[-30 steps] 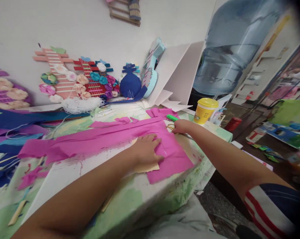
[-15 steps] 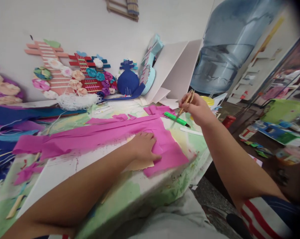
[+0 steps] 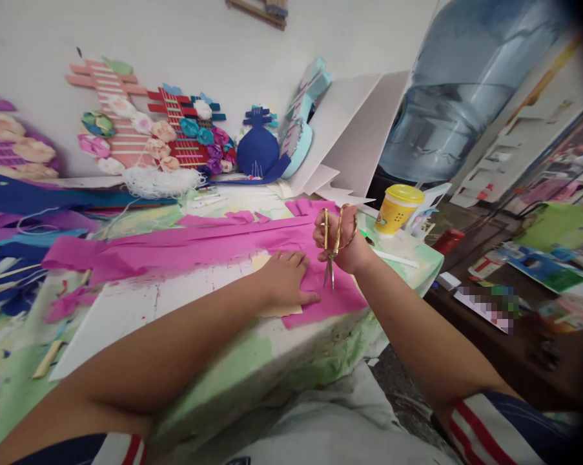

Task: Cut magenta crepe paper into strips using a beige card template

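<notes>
So, biggest first: most of the view is taken up by a bench [image 3: 214, 381] covered in a green and white cloth. Past its far right part, a big blue water bottle [image 3: 446, 103] can be seen, with some folded white panels [image 3: 344, 129] propped just beside it. Across the bench a long pink sheet [image 3: 199, 248] is spread, kinda wrinkled, and part of a white board [image 3: 136, 316] is overlapped by it. Along the wall, a salmon craft piece [image 3: 110, 100] decorated with paper-like flowers and a round dark blue craft piece [image 3: 257, 152] are lined up. The right part of the pink sheet is pressed by the left hand [image 3: 286, 278], palm down, with its grip opened out and nothing pinched in it; a beige piece [image 3: 288, 311] is partly covered by that same hand. The right hand [image 3: 347, 248] is raised near it, its grip closed around the handles of the scissors [image 3: 330, 248]. These are held upright over the pink sheet, blades pointed down and slightly parted; whether the sheet is touched by the tips can't be told. A yellow cup [image 3: 398, 210] is placed behind the right hand, and a green marker [image 3: 365, 235] is mostly hidden by it.
</notes>
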Tool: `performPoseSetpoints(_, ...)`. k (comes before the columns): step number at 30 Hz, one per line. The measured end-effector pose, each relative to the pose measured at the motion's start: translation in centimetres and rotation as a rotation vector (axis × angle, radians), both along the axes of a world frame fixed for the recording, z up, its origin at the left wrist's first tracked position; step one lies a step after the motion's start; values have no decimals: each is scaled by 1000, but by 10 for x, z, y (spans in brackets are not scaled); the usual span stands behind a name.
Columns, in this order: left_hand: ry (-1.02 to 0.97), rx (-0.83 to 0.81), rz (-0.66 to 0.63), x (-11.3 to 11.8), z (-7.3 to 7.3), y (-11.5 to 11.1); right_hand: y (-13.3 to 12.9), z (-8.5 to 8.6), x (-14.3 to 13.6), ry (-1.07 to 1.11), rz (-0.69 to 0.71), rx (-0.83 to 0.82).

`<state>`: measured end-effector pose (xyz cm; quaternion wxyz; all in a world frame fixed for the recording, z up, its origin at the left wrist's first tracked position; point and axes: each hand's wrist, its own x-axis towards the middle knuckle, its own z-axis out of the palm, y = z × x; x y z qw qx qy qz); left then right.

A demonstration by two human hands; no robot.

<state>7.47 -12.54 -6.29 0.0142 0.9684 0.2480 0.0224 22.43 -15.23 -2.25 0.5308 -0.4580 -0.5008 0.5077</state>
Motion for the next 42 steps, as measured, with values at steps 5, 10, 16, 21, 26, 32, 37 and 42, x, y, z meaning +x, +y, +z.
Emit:
performPoseSetpoints(5,21,-22,-5,0,-1,2,9,-9,-1,-30,-85,12)
performPoseSetpoints(10,7,-21,-2,0,-5,4,12,-18,-1,15,-165,-51)
performPoseSetpoints(16,-12,-3,-12,-2,-6,4,12,-21,-4,12,-168,-78)
performPoseSetpoints(21,7,-30,1,-1,-4,4,14,-21,2,37,-140,-38)
performPoseSetpoints(26,-5,-40,1,-1,-3,3,14,-23,8,51,-104,66)
performPoseSetpoints(32,3,-36,1,-2,-7,6,16,-30,21,132,61,257)
performPoseSetpoints(37,5,-34,6,-1,-6,5,9,-30,15,180,48,400)
performPoseSetpoints(42,27,-45,20,-1,-3,4,-3,-27,6,123,-19,492)
